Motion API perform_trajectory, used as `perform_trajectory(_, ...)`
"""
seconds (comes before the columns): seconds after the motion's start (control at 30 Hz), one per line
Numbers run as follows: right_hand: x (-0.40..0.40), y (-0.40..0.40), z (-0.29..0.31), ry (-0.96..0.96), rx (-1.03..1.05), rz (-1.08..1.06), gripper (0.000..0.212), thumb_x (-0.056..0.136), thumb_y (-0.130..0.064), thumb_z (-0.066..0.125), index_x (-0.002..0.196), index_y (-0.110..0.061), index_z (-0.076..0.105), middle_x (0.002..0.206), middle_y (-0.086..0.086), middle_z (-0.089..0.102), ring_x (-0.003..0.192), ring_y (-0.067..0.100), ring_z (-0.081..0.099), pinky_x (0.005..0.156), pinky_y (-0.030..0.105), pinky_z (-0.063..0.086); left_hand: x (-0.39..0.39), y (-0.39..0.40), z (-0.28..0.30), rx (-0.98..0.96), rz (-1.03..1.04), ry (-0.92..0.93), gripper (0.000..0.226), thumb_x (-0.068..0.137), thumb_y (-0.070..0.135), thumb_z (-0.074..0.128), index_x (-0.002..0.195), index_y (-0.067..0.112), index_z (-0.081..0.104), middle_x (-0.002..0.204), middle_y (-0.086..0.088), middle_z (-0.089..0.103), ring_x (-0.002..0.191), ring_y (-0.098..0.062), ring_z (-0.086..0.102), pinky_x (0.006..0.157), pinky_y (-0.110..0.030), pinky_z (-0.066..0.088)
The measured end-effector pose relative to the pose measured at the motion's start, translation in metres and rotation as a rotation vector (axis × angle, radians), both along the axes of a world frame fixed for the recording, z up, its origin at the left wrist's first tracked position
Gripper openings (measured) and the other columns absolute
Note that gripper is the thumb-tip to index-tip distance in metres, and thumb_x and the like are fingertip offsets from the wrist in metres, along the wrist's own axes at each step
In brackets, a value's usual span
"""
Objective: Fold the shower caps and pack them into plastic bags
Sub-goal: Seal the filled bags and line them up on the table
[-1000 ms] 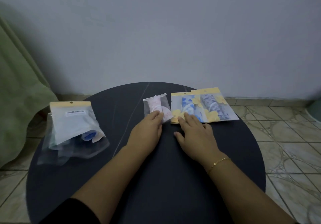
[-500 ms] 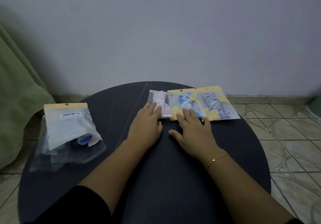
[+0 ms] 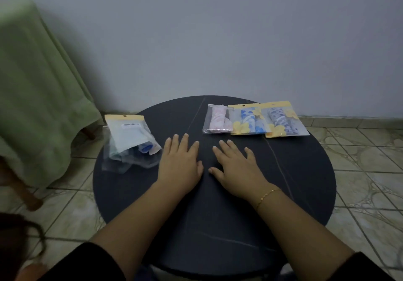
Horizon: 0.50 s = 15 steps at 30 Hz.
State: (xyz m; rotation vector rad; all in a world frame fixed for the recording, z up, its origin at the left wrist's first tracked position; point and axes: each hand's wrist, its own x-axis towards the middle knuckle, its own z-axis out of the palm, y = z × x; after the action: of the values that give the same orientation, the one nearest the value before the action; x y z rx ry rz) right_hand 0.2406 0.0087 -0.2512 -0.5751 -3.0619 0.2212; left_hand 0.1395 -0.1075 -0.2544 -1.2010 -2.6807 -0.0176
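Three packed bags lie in a row at the far side of the round dark table (image 3: 218,226): a clear bag with a pink shower cap (image 3: 217,119), a yellow-trimmed bag with a blue cap (image 3: 248,120) and another with a purple-patterned cap (image 3: 283,120). At the table's left edge sits a pile of plastic bags (image 3: 130,143) with a blue cap showing inside. My left hand (image 3: 180,164) and my right hand (image 3: 236,166) lie flat on the table, fingers straight, holding nothing, a little nearer than the row of bags.
A green cloth-covered piece of furniture (image 3: 37,97) with wooden legs stands left of the table. A plain wall rises behind, and tiled floor (image 3: 359,161) surrounds the table.
Both hands have let go of the pink and blue bags and drawn back toward me, now resting flat on the table. The camera view has risen and pulled back.
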Motion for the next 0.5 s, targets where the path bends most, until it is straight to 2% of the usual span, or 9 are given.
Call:
perform_trajectory(0.17, 0.009, -0.034, -0.002, -0.011, 0.026, 0.101, 0.059, 0.099, -0.043, 0.027, 0.151, -0.023, 0.007, 0.159, -0.004, -0.003, 0.145, 0.012, -0.008, 0.115, 0.048, 0.0, 0.02, -0.032, -0.001, -0.087, 0.19, -0.05, 0.065, 0.096, 0.05, 0.025, 0.151, 0.022, 0.004, 0.156, -0.024, 0.005, 0.144, -0.038, 0.0, 0.115, -0.048, -0.006)
perform_trajectory(0.27, 0.017, -0.052, -0.004, -0.01, 0.016, 0.129, 0.056, 0.101, -0.041, 0.025, 0.151, -0.023, 0.008, 0.159, -0.005, 0.0, 0.145, 0.01, -0.006, 0.115, 0.047, 0.0, 0.029, -0.045, -0.004, -0.078, 0.253, -0.147, 0.064, 0.097, 0.051, 0.021, 0.151, 0.02, 0.004, 0.155, -0.024, 0.013, 0.143, -0.037, 0.009, 0.114, -0.049, -0.005)
perform_trajectory(0.37, 0.027, -0.065, -0.006, -0.005, -0.002, 0.129, 0.055, 0.101, -0.04, 0.025, 0.151, -0.023, 0.009, 0.159, -0.006, 0.002, 0.145, 0.01, -0.004, 0.115, 0.046, 0.002, 0.038, -0.053, -0.007, -0.034, 0.203, -0.203, 0.06, 0.099, 0.045, 0.023, 0.151, 0.02, 0.008, 0.155, -0.017, 0.021, 0.142, -0.033, 0.017, 0.116, -0.047, 0.0)
perform_trajectory(0.5, 0.045, -0.069, -0.005, 0.001, -0.055, 0.091, 0.058, 0.1, -0.039, 0.027, 0.151, -0.023, 0.005, 0.159, -0.005, 0.001, 0.145, 0.011, -0.004, 0.115, 0.045, 0.002, 0.054, -0.059, -0.006, 0.1, 0.039, -0.228, 0.055, 0.099, 0.035, 0.03, 0.15, 0.021, 0.015, 0.153, -0.006, 0.029, 0.141, -0.021, 0.024, 0.116, -0.041, 0.008)
